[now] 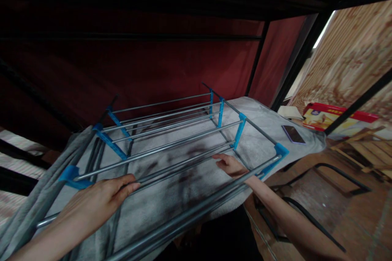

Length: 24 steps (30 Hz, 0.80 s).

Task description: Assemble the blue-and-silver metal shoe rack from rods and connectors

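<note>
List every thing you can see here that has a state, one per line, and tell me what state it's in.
Rack: lying on its side across the grey cloth, rods bare.
Grey cloth: spread flat under the rack.
Phone: lying flat on the cloth, screen dark.
Left hand: resting on a rack rod, fingers curled over it.
Right hand: reaching between the rods, fingers touching one.
Red box: lying on the floor, closed as far as shows.
</note>
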### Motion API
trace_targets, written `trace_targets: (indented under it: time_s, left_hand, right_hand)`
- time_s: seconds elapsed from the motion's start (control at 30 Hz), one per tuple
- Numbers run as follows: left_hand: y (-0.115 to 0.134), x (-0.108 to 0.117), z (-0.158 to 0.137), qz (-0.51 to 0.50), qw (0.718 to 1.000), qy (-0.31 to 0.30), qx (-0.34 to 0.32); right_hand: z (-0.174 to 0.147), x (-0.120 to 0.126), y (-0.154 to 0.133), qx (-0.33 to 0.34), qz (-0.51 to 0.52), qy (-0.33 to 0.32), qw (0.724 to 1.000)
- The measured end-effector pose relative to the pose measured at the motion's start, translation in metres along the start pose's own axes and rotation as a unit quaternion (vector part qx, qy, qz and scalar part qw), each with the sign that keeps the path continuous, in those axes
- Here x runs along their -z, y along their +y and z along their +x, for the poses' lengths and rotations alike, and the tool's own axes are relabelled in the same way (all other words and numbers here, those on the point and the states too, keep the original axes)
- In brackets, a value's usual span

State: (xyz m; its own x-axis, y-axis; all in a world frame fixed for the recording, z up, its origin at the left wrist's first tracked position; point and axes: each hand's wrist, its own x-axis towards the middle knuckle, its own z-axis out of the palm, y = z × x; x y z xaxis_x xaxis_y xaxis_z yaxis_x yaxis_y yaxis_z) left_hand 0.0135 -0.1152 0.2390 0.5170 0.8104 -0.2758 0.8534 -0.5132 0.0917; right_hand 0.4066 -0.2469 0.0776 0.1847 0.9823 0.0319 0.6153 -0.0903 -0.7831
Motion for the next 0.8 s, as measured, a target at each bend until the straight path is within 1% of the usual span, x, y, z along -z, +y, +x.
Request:
trace_targets:
  time_s: [0.13, 0.37, 0.6, 0.8]
  left_hand:
    - [-0.006, -0.007, 0.004, -0.013, 1.000, 0.017, -0.017]
    - [0.005, -0.002, 0.007, -0.014, 1.000, 0.008, -0.005]
    - [0.005, -0.001, 0.009, -0.013, 1.000, -0.016, -0.003]
    - [0.006, 0.001, 0.010, -0.017, 1.000, -0.018, 0.000]
  right_hand:
    - [0.000, 0.003, 0.000, -0.011, -0.016, -0.014, 1.000]
    - [0.003, 0.003, 0.001, -0.020, -0.026, -0.024, 0.999]
    - [0.004, 0.003, 0.002, -0.006, -0.031, -0.016, 0.999]
    - [0.003, 0.004, 0.004, 0.005, -0.024, -0.014, 1.000]
